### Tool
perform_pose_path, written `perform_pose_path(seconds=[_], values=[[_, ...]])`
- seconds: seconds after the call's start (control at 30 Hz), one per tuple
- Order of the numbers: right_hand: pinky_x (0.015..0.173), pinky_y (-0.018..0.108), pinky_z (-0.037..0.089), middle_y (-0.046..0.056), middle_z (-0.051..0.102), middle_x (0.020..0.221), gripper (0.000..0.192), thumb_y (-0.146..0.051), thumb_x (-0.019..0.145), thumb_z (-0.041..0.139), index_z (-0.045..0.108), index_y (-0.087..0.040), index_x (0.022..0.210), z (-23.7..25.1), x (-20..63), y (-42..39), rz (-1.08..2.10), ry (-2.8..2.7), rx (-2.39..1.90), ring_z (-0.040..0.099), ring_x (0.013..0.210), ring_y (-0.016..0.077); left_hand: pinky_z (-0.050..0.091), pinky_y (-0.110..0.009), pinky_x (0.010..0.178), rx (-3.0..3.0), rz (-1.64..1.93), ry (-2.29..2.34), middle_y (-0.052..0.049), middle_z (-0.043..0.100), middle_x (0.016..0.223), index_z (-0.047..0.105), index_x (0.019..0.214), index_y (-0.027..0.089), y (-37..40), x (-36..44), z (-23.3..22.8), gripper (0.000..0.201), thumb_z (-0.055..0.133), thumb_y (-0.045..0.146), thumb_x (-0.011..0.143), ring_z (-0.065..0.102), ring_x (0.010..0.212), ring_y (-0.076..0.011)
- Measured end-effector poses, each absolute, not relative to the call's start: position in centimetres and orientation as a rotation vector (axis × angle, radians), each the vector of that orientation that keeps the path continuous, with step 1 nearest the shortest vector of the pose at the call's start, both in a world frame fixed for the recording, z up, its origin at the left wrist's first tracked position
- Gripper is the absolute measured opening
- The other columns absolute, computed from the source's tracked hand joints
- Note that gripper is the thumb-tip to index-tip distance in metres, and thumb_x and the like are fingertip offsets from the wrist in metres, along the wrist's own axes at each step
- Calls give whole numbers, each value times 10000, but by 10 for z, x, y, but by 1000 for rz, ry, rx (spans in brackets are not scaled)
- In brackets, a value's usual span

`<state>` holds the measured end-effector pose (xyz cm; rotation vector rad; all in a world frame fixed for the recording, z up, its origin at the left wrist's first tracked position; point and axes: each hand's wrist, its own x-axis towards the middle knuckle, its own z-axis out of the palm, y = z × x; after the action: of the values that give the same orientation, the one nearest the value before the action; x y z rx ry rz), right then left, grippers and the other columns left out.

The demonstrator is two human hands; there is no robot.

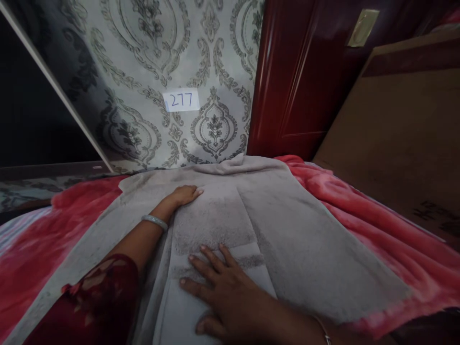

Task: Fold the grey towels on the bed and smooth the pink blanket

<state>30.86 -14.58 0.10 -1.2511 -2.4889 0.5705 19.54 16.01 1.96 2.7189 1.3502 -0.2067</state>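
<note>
A grey towel (215, 220), folded into a long narrow strip with a smooth band across its near part, lies on a wider grey cloth (309, 239). At the strip's far left edge, my left hand (185, 194) has its fingers curled in and its thumb stretched along the towel; the fingertips are partly hidden. My right hand (230, 292) rests flat across the banded near end, fingers spread and palm down. A bangle (155, 221) circles my left wrist.
Red plush blanket (316, 184) shows on both sides beneath the grey cloth. Behind stands a patterned wall with a paper label (181, 99) reading 277. A dark red door (287, 72) and a large cardboard box (402, 124) are at right; a dark screen-like panel (36, 105) is at left.
</note>
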Motion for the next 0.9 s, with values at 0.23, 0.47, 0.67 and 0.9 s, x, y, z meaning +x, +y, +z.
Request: perform_pose_path(seconds=[0.23, 0.47, 0.67, 0.9], values=[[1252, 530, 11, 10, 163, 1673, 652, -613, 1009, 363, 271, -318, 1582, -2, 311, -143, 454, -2567, -1176, 24, 1551, 236, 483, -351, 905, 2707, -221, 1335, -215, 717, 1150, 724, 1095, 90, 170, 212, 24, 789, 297, 721, 893, 664, 1104, -323], [1263, 516, 98, -80, 244, 1648, 500, -471, 1049, 381, 348, -362, 1536, -28, 307, -135, 132, -2679, -1006, 56, 1549, 218, 471, -405, 938, 2743, 13, 1479, -234, 704, 1155, 682, 1161, 79, 155, 210, 0, 796, 246, 699, 919, 640, 1142, -356], [1248, 534, 176, -87, 313, 1620, 459, -457, 1056, 364, 406, -365, 1504, -31, 304, -132, 85, -2705, -950, 142, 1538, 231, 457, -405, 970, 2749, -2, 1467, -236, 697, 1176, 666, 1190, 79, 155, 210, -2, 787, 242, 685, 920, 631, 1165, -347], [1265, 495, 14, -92, 249, 1642, 472, -385, 1062, 383, 339, -358, 1531, -28, 308, -137, 225, -2640, -958, 28, 1549, 195, 479, -343, 951, 2649, -199, 1320, -206, 695, 1222, 694, 1155, 82, 168, 207, 20, 802, 285, 706, 860, 649, 1151, -308]])
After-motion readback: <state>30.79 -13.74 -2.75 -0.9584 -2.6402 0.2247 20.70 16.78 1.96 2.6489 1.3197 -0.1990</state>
